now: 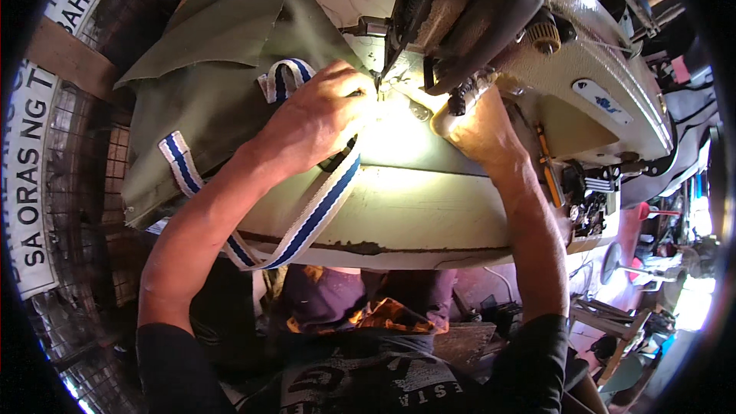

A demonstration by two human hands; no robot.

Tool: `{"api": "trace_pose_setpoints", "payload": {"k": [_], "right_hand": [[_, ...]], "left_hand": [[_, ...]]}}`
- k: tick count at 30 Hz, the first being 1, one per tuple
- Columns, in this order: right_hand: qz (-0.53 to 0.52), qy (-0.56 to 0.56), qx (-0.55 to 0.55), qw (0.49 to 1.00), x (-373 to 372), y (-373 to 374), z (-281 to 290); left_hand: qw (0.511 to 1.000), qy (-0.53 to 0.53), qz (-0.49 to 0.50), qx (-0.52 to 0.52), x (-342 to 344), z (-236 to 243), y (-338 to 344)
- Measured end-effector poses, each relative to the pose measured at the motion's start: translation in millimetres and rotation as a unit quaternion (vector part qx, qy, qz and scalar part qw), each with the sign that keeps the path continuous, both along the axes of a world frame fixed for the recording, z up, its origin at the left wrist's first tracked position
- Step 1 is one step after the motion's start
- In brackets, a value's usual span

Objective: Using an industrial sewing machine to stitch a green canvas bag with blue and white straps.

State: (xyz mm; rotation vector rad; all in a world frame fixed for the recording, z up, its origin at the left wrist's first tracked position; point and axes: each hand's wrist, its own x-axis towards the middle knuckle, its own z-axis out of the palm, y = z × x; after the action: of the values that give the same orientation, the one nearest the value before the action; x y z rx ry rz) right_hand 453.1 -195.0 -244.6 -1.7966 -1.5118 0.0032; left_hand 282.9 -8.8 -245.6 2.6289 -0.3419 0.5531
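Observation:
My left hand [326, 115] is closed beside the needle area of a sewing machine [468, 15]. Its curled fingers grip a white webbing strap [310, 218] with a blue centre stripe, which loops down over the table's front edge. Beneath and left of this hand spreads olive-green fabric [207, 54]; strap ends also lie on it. My right hand [483, 126] is right of the needle, under the machine head, with its fingers curled. Something pale yellow shows at those fingers, but glare and the machine hide what it is. Bright lamp light washes out the fingertips and stitching spot.
The pale sewing table [429, 230] has a worn, chipped front edge. An orange-handled tool [548, 165] lies right of my right forearm, near a small metal mechanism [594, 211]. Wire mesh and lettered signs [38, 184] stand at left. A wooden stool [613, 330] stands at lower right.

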Motion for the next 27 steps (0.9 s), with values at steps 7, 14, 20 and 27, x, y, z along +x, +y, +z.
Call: {"api": "trace_pose_setpoints", "payload": {"k": [7,14,20,27], "right_hand": [[0.023,0.097,0.008,0.995,0.7,-4.4,5.2],[-0.013,0.008,-0.086,0.996,-3.5,-7.9,11.0],[-0.005,0.039,-0.013,0.999,-11.5,-5.8,14.6],[-0.062,0.082,-0.089,0.991,-13.5,-4.8,17.4]], "left_hand": [[0.999,-0.028,-0.014,0.013,0.7,4.0,-2.8],[0.994,-0.041,-0.077,0.058,4.5,8.2,5.9],[0.994,-0.039,-0.070,0.070,5.1,5.3,7.1],[0.994,-0.028,-0.087,0.052,12.1,3.3,14.4]]}}
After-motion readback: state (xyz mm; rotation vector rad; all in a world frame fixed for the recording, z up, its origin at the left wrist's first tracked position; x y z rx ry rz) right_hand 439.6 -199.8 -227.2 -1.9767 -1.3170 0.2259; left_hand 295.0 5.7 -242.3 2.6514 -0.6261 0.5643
